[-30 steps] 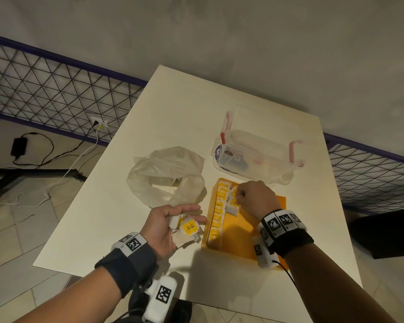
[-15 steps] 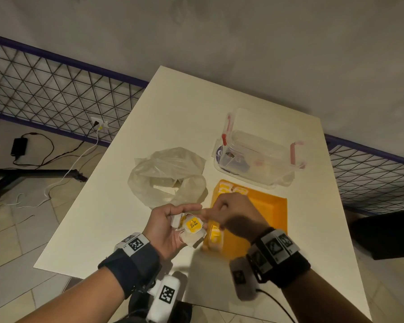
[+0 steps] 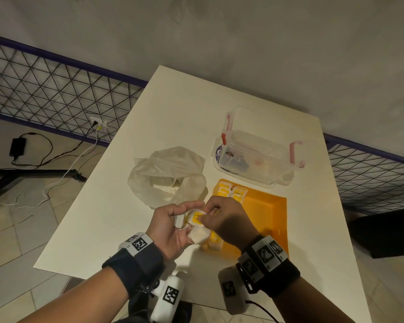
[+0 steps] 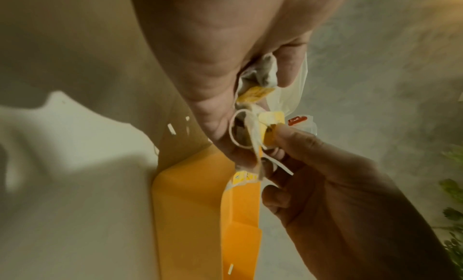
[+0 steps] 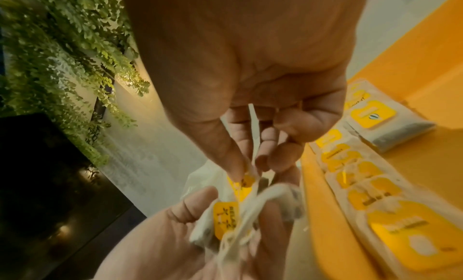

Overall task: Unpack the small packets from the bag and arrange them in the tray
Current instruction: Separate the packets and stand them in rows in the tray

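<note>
Head view: left hand [image 3: 170, 227] cups a cluster of small packets [image 3: 197, 229] palm-up, just beside the orange tray [image 3: 269, 215]. Right hand [image 3: 224, 220] pinches one packet's yellow tag [image 3: 196, 216]. Clear bag [image 3: 166, 176] lies left of tray.

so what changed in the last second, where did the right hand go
The right hand left the yellow tray, where it had been setting a packet, crossed to the left hand and now pinches the yellow tag of a packet in the left palm. The left hand kept holding its small bunch of packets. The plastic bag, clear container and tray stayed put.
</note>
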Demonstrator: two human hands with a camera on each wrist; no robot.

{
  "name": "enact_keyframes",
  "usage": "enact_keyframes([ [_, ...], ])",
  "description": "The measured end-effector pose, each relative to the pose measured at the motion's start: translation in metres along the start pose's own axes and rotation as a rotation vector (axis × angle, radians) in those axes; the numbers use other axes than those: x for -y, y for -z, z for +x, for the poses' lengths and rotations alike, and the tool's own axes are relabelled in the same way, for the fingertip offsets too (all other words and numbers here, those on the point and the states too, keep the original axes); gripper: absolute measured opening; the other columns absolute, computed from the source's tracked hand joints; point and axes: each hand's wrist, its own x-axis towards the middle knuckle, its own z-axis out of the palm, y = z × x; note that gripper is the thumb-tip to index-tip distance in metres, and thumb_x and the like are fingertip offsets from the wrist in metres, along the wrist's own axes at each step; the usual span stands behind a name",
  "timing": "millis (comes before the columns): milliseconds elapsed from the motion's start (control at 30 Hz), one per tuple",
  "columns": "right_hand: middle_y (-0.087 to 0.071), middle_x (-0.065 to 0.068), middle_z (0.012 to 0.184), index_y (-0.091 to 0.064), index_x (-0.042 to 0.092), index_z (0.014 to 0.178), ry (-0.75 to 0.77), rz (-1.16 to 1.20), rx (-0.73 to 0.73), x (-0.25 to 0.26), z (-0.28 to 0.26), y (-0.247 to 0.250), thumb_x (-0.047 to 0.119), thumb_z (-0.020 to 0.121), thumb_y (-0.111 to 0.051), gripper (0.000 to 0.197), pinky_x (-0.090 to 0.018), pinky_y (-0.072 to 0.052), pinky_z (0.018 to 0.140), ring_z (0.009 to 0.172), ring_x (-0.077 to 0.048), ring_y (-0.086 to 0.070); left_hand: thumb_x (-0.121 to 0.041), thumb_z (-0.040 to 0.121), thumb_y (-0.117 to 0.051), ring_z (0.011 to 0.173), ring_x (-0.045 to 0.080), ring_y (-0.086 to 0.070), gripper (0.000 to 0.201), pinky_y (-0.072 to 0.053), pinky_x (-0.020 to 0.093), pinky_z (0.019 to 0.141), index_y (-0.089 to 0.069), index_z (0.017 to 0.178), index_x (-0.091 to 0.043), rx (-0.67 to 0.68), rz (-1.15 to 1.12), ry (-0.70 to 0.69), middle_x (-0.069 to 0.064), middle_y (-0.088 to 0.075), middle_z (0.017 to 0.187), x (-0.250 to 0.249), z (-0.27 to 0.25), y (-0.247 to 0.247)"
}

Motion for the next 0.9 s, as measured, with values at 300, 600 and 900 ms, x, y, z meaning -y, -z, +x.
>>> enact_keyframes([
  [300,-0.064,-0.003,0.084,-0.066,0.016,0.085,-0.169,0.135,0.035,0.019,0.012,0.033,0.012,0.088,-0.064,0.006,-0.035,-0.054,0.055,0.066,-0.02,-0.07,-0.011,0.084,-0.035,0.078,0.039,-0.071,0.047,-0.06,0.04,0.066,-0.06,0.121,0.005,0.038,-0.003,-0.003,0.032,-0.066,0.11,0.002,0.0,0.001],
  [600,-0.062,-0.002,0.086,-0.067,0.011,0.092,-0.03,-0.356,-0.046,0.007,0.014,0.074,0.008,0.087,-0.061,0.008,-0.027,-0.042,0.063,0.071,-0.014,-0.054,-0.012,0.081,-0.039,0.084,0.041,-0.061,0.053,-0.053,0.044,0.077,-0.057,0.126,0.008,-0.037,0.027,-0.039,0.033,-0.06,0.111,0.003,-0.001,0.014],
  [900,-0.069,-0.009,0.106,-0.074,0.01,0.099,-0.196,-0.471,0.031,-0.017,0.005,0.086,0.003,0.088,-0.055,0.023,-0.03,-0.047,0.078,0.097,-0.024,-0.061,-0.011,0.08,-0.04,0.088,0.042,-0.059,0.05,-0.05,0.046,0.082,-0.06,0.122,0.009,-0.061,0.065,-0.044,0.032,-0.063,0.105,0.008,0.0,0.017],
])
